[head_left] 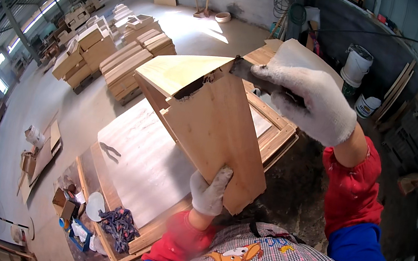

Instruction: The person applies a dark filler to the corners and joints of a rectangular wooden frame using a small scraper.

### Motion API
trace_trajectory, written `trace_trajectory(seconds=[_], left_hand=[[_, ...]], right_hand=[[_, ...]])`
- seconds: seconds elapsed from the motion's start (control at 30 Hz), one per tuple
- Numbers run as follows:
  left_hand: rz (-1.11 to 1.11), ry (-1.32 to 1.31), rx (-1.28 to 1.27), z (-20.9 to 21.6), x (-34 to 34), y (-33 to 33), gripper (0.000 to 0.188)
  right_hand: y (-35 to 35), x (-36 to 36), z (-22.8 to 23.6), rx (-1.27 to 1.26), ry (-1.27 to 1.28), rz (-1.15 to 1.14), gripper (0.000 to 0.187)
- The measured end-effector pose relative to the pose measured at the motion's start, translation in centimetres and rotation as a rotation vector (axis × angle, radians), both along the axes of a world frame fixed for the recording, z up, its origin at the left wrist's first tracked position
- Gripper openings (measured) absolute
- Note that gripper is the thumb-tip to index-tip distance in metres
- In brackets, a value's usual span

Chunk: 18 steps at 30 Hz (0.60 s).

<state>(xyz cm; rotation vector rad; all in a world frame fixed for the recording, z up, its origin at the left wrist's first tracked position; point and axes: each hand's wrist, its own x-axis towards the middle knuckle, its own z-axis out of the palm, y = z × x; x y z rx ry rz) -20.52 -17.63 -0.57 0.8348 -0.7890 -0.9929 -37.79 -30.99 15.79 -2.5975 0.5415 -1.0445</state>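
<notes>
A pale wooden box (pixel 214 131) is tilted up in front of me, one long panel facing me and its hollow side to the left. My left hand (pixel 208 193), in a white glove, grips the lower part of that panel; the thumb lies on the face and the other fingers are hidden behind. Higher up on the right, my right hand (pixel 317 101), also gloved, is closed round a dark flat putty knife (pixel 248 73). Its blade meets the box's top corner, where the wood edge is rough and a dark gap shows.
Below the box is a framed worktable with a pale board (pixel 139 157); a dark rag (pixel 118 228) lies at its near left. Beside it stands a blue crate (pixel 79 235). Stacked wooden boxes (pixel 135 59) fill the far left. White buckets (pixel 358 64) stand at the right wall.
</notes>
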Motion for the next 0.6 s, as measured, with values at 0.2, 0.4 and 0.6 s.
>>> trace_trajectory(seconds=[0.2,0.4,0.6], left_hand=[[-0.015,-0.094,-0.011,0.1,0.3,0.1,0.027],[-0.041,-0.193,-0.102,-0.6,0.6,0.2,0.036],[-0.01,-0.189,-0.07,0.4,0.4,0.2,0.026]], right_hand=[[4.5,2.9,-2.3,0.029,-0.086,0.118,0.042],[6.5,5.6,-4.5,0.144,-0.113,-0.026,0.043],[6.3,5.6,-4.1,0.139,-0.173,-0.04,0.042]])
